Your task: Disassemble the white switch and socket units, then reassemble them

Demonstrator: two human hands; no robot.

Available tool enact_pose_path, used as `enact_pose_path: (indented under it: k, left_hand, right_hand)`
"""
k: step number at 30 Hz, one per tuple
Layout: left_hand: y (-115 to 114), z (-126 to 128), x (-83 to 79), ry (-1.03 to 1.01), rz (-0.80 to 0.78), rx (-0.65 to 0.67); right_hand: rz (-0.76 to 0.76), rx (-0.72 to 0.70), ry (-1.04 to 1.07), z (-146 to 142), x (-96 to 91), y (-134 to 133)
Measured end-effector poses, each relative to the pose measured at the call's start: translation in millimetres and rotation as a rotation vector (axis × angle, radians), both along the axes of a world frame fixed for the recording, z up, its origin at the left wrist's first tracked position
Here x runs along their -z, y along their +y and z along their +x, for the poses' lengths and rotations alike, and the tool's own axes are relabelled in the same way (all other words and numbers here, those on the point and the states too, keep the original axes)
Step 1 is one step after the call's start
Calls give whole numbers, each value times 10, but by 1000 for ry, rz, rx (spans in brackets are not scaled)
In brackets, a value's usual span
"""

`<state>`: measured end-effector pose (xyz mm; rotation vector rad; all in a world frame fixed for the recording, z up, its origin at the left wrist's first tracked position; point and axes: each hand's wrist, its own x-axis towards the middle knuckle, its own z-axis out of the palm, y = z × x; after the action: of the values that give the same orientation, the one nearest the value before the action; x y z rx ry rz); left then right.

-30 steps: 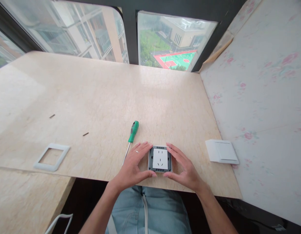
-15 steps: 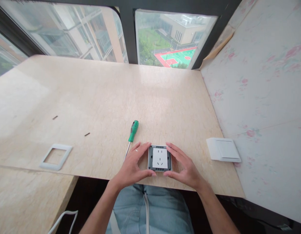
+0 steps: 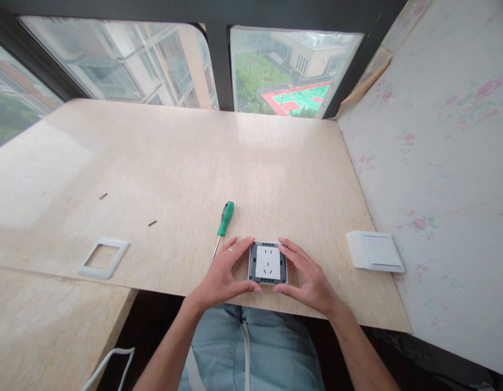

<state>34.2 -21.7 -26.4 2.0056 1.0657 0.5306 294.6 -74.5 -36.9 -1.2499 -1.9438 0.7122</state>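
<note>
A wall socket (image 3: 268,263) with a white face and a grey inner frame lies face up near the counter's front edge, its outer cover off. My left hand (image 3: 224,271) curves round its left side, fingertips at the far left corner and thumb by the near edge. On the other side my right hand (image 3: 310,277) grips it the same way, fingers at the far right corner, thumb near the front. A screwdriver (image 3: 225,219) with a green handle lies just beyond my left hand, its tip hidden behind that hand. Off to the left rests a white square cover frame (image 3: 104,258).
Two small dark strips, one nearer (image 3: 152,223) and one farther (image 3: 104,196), lie on the beige counter (image 3: 186,163). A white switch (image 3: 376,251) is at the flowered wall (image 3: 451,163) on the right. A white cable (image 3: 113,355) hangs at lower left. Windows stand behind.
The view has shifted slightly, so the scene sits a little to the right in the picture. Both hands keep the same hold around the wall socket.
</note>
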Motion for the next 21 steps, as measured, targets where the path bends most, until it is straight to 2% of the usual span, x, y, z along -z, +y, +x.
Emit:
enact_pose_path:
  k: [21]
  left_hand:
    - [12, -4, 37, -11, 35, 27]
  right_hand:
    - [7, -5, -7, -3, 18, 2]
